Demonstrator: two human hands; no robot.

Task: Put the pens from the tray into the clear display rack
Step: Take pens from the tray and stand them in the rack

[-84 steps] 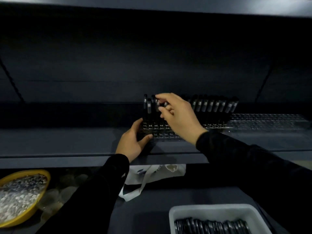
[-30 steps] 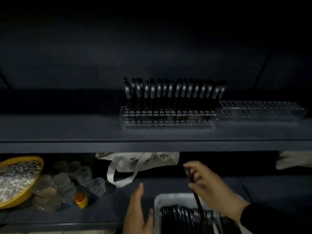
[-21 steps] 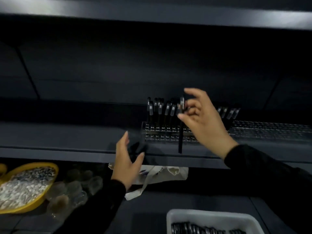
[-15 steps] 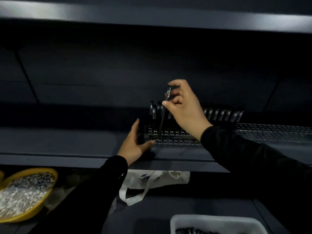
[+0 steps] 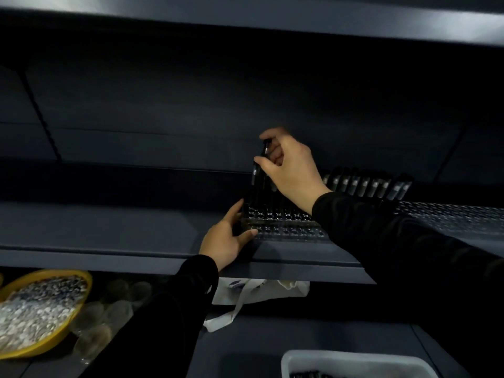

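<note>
1. Shelving fills the view: a dark shelf (image 5: 109,236) runs across the middle, with another board overhead and a lower level beneath, all dimly lit.
2. On the lower level, a yellow bowl (image 5: 41,347) of pale bits sits far left, a white cloth bag (image 5: 256,293) lies under the shelf's edge, and the white tray (image 5: 354,362) shows at the bottom right, with dark pens just visible inside.
3. The clear display rack (image 5: 289,233) stands on the shelf, with a row of dark pens (image 5: 365,185) upright in its right part.
4. The left hand (image 5: 226,241) rests against the rack's left end, fingers straight, thumb along the front edge; its grip is spread, clasping nothing.
5. The right hand (image 5: 289,167) is above the rack's left part, its grip pinched on one pen (image 5: 259,170), held near its top, roughly upright, with the lower end down at the rack's holes.
</note>
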